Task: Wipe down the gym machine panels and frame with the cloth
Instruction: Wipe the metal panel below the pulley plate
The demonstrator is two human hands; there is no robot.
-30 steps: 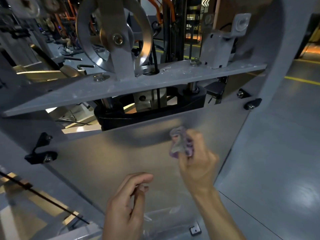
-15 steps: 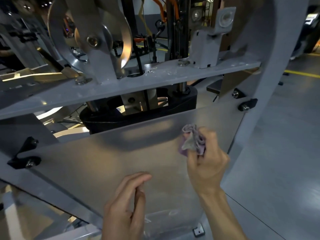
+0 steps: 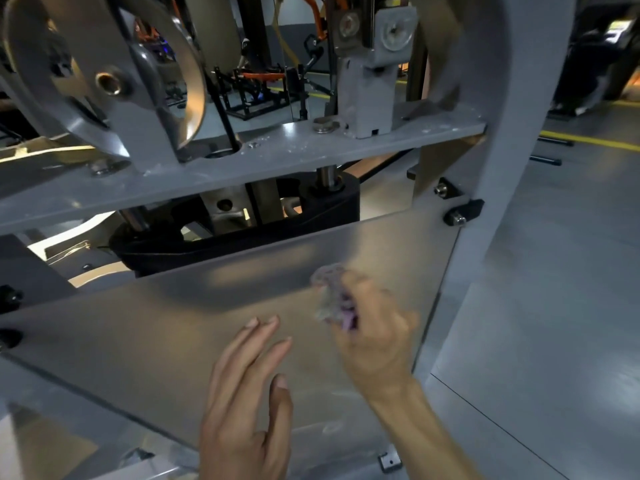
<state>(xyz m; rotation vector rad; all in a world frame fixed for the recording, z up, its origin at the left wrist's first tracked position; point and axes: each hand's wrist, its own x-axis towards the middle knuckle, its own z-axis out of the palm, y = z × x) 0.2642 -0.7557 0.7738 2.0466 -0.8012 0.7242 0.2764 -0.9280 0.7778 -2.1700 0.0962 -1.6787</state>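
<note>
Right hand [image 3: 375, 336]: fingers clenching the bunched cloth [image 3: 334, 297] against the upper right of the frosted panel [image 3: 173, 327], now blurred and shifting back leftward. Left hand [image 3: 242, 400]: fingers, curled a moment ago, now straightening, holding nothing. Wiping proceeding; grey frame [image 3: 485, 188] apparently pending.

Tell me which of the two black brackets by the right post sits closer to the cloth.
The lower black bracket, beside the panel's top corner; the upper one sits higher.
</note>
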